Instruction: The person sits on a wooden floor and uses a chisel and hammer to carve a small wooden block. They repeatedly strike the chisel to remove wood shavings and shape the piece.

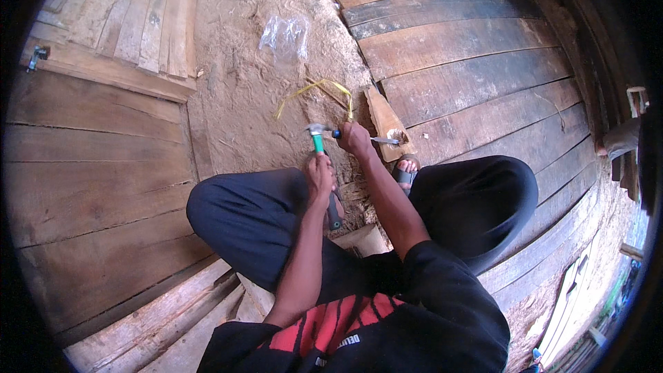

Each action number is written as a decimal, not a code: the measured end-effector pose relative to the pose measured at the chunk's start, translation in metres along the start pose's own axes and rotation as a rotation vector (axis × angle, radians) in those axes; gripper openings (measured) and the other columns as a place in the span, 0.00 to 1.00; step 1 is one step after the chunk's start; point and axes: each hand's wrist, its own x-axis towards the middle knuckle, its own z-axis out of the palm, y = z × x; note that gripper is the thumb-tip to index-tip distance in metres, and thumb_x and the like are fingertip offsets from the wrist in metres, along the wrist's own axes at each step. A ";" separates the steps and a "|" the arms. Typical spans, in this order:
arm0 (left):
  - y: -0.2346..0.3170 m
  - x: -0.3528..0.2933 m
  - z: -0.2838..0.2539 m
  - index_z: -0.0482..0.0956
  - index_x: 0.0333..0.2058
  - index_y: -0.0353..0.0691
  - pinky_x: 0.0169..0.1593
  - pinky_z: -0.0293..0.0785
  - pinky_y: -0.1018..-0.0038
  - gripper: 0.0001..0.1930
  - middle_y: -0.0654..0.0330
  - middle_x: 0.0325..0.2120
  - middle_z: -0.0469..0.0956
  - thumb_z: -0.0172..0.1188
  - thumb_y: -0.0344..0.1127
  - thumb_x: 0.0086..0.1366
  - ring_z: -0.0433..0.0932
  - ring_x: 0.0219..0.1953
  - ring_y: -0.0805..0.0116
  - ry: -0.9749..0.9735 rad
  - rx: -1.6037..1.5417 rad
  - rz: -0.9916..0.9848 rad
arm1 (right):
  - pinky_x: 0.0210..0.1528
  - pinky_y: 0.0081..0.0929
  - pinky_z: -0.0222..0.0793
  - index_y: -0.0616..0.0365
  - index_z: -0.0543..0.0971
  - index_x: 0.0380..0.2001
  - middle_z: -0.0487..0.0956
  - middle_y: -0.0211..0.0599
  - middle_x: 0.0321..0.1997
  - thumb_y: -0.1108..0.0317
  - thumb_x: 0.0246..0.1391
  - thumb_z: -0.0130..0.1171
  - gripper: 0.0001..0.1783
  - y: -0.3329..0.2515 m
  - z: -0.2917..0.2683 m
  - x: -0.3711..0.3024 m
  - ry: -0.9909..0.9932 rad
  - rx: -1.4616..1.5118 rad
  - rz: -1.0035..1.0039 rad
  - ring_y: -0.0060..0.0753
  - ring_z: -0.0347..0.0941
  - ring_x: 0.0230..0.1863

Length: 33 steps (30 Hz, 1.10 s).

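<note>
My left hand (320,178) is closed round the handle of a hammer (318,139) with a green neck and a metal head. The hammer head is up beside the blue butt of a chisel (383,141); I cannot tell whether they touch. My right hand (355,139) grips that chisel, its metal blade pointing right. The blade's tip is at a dark notch in a short wooden board (382,116), whose lower end lies by my sandalled foot (406,168). A yellow strap (333,85) loops over the ground and runs down to my right hand.
Plank platforms flank me on the right (476,48) and left (97,166), with sandy ground (235,97) between. A clear plastic bag (285,36) lies ahead. Loose boards (148,14) are at the far left. Another person's hand (618,141) shows at the right edge.
</note>
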 end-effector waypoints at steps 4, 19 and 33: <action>-0.002 -0.001 0.000 0.63 0.31 0.45 0.11 0.53 0.81 0.17 0.69 0.15 0.61 0.42 0.52 0.73 0.56 0.10 0.81 0.133 -0.045 0.101 | 0.32 0.46 0.75 0.54 0.79 0.21 0.79 0.50 0.24 0.65 0.42 0.57 0.06 -0.007 -0.001 0.001 -0.093 -0.017 -0.011 0.52 0.79 0.30; -0.012 -0.011 -0.002 0.63 0.32 0.46 0.12 0.54 0.79 0.16 0.71 0.14 0.59 0.43 0.51 0.72 0.57 0.10 0.80 0.186 -0.123 0.065 | 0.29 0.42 0.72 0.57 0.80 0.25 0.79 0.50 0.24 0.65 0.36 0.56 0.11 0.005 -0.014 0.016 -0.509 0.041 -0.177 0.47 0.77 0.25; -0.008 -0.022 0.001 0.63 0.31 0.47 0.12 0.54 0.80 0.17 0.70 0.13 0.58 0.43 0.52 0.72 0.56 0.10 0.80 0.085 -0.119 -0.013 | 0.35 0.42 0.77 0.56 0.81 0.24 0.81 0.49 0.26 0.64 0.38 0.60 0.09 -0.020 -0.017 -0.025 -0.255 -0.124 -0.078 0.49 0.80 0.32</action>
